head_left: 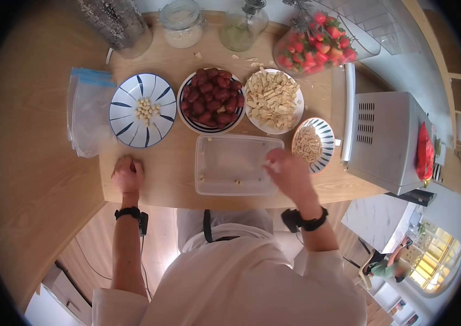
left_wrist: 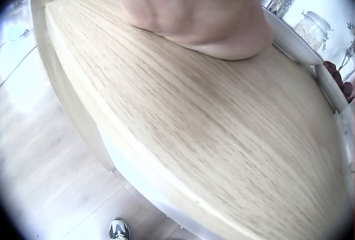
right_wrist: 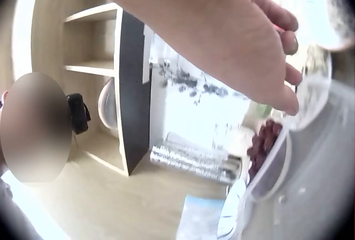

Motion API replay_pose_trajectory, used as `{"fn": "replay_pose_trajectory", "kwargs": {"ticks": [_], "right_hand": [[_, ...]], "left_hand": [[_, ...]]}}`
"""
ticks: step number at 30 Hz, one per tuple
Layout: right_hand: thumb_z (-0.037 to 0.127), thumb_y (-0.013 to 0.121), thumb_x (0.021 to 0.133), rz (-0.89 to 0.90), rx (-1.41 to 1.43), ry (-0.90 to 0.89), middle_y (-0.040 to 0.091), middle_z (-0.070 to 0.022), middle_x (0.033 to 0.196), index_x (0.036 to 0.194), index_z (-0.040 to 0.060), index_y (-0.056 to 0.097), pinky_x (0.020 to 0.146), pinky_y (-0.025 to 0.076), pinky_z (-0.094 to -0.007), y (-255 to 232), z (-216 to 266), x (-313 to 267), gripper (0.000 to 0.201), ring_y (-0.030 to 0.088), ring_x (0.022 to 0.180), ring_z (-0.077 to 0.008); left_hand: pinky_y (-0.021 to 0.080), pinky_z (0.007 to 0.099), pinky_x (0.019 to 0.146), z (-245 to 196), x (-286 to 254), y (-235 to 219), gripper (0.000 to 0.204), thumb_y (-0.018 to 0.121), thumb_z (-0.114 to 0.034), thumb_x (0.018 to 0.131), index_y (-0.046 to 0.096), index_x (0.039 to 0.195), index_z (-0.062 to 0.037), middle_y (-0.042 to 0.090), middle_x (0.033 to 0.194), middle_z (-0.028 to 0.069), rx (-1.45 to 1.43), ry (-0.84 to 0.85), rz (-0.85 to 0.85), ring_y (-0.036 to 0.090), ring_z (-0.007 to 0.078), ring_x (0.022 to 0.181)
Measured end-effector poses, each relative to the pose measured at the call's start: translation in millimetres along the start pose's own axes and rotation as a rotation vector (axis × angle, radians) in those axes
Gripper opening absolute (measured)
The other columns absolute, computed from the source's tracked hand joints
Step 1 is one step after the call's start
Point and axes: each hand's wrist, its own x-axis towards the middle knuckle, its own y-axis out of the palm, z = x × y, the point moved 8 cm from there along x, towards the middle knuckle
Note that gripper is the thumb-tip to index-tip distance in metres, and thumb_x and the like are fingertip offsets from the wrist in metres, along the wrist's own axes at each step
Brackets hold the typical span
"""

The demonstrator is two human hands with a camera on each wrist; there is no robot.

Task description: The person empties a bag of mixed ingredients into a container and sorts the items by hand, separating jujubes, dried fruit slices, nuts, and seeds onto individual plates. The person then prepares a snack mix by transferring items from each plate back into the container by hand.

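In the head view my right hand [head_left: 290, 176] hangs over the right end of a clear plastic box [head_left: 230, 191], its fingers bent loosely downward. The right wrist view shows its fingers [right_wrist: 289, 41] apart near the box's rim, with nothing visible between them. A few small pale pieces [head_left: 238, 182] lie on the box's floor. My left hand [head_left: 128, 173] rests curled on the table, left of the box. In the left wrist view the left hand's side [left_wrist: 205, 24] lies against the wood; its fingertips are hidden.
Behind the box stand a blue-striped plate [head_left: 127, 133] with pale round seeds, a bowl of red dates [head_left: 211, 98], and a plate of pale dried slices [head_left: 274, 98]. A small striped bowl [head_left: 325, 141] is at right. Zip bags [head_left: 86, 119], jars and strawberries [head_left: 317, 49] edge the table.
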Motion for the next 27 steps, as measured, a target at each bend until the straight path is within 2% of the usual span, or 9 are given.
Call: {"fn": "replay_pose_trajectory", "kwargs": {"ticks": [1,2,4,8,11,13,17,22,27], "right_hand": [[0.010,0.072,0.076,0.119,0.029,-0.041,0.067,-0.0096,0.093,0.097,0.0084,0.066,0.072,0.053,-0.0406,21.3,11.3,1.5,0.022,0.066,0.085,-0.0315],[0.010,0.072,0.076,0.118,0.032,-0.043,0.067,-0.0096,0.093,0.097,0.0084,0.066,0.072,0.053,-0.0406,34.1,13.9,4.5,0.022,0.066,0.085,-0.0315],[0.008,0.065,0.078,0.291,-0.102,-0.244,0.066,-0.0086,0.090,0.101,0.0110,0.065,0.069,0.053,-0.0424,72.6,27.3,3.5,0.024,0.066,0.084,-0.0319],[0.007,0.058,0.081,0.353,-0.134,-0.381,0.065,-0.0080,0.089,0.106,0.0126,0.064,0.068,0.053,-0.0431,97.9,32.2,6.2,0.027,0.066,0.082,-0.0318],[0.012,0.056,0.084,0.354,-0.128,-0.481,0.064,-0.0061,0.081,0.099,0.0148,0.065,0.063,0.051,-0.0418,106.0,37.8,4.7,0.018,0.067,0.078,-0.0292],[0.013,0.057,0.084,0.364,-0.315,-0.578,0.065,-0.0036,0.080,0.099,0.0174,0.065,0.062,0.051,-0.0398,113.6,40.4,3.1,0.018,0.068,0.076,-0.0254],[0.014,0.057,0.084,0.378,-0.349,-0.622,0.065,-0.0017,0.078,0.099,0.0196,0.066,0.062,0.052,-0.0378,117.0,43.7,7.2,0.018,0.068,0.074,-0.0227],[0.013,0.055,0.085,0.518,-0.425,-0.642,0.063,-0.0025,0.081,0.102,0.0175,0.064,0.060,0.053,-0.0362,125.5,55.5,7.3,0.020,0.068,0.074,-0.0240],[0.016,0.060,0.083,0.425,-0.380,-0.688,0.067,-0.0025,0.076,0.092,0.0176,0.067,0.060,0.053,-0.0383,133.5,63.5,7.4,0.012,0.070,0.073,-0.0235]], "left_hand": [[0.041,0.0462,0.053,1.8,0.2,0.9,0.023,0.058,-0.017,0.080,0.045,0.063,-0.0083,0.051,0.065,0.0095,-0.026,-0.012,-0.004,0.054,0.0328,0.062],[0.041,0.0462,0.053,3.6,0.0,1.6,0.023,0.058,-0.017,0.080,0.045,0.063,-0.0083,0.051,0.065,0.0095,-0.022,-0.011,-0.005,0.054,0.0328,0.062],[0.041,0.0458,0.053,4.8,-2.0,2.5,0.023,0.058,-0.017,0.079,0.045,0.063,-0.0083,0.050,0.065,0.0091,-0.014,-0.013,0.001,0.054,0.0321,0.063],[0.044,0.0426,0.050,4.0,-0.9,1.0,0.019,0.059,-0.016,0.077,0.046,0.063,-0.0116,0.052,0.065,0.0058,0.023,0.018,-0.005,0.056,0.0291,0.061],[0.045,0.0427,0.051,3.3,-1.4,1.8,0.019,0.059,-0.016,0.077,0.046,0.063,-0.0117,0.053,0.065,0.0056,0.026,0.005,0.009,0.056,0.0291,0.061],[0.045,0.0429,0.051,2.8,-0.2,0.7,0.019,0.059,-0.016,0.077,0.047,0.063,-0.0117,0.053,0.066,0.0054,0.017,0.010,-0.001,0.056,0.0291,0.062],[0.045,0.0427,0.051,2.6,0.0,0.4,0.019,0.058,-0.016,0.078,0.047,0.063,-0.0116,0.053,0.066,0.0053,0.017,0.002,-0.001,0.056,0.0288,0.062],[0.046,0.0425,0.052,1.0,0.5,-2.0,0.019,0.058,-0.016,0.078,0.047,0.063,-0.0110,0.053,0.066,0.0057,0.013,0.007,-0.009,0.057,0.0287,0.064],[0.046,0.0429,0.052,0.7,1.2,-2.4,0.019,0.058,-0.017,0.078,0.047,0.063,-0.0107,0.053,0.067,0.0057,0.008,-0.005,-0.007,0.057,0.0290,0.064]]}}
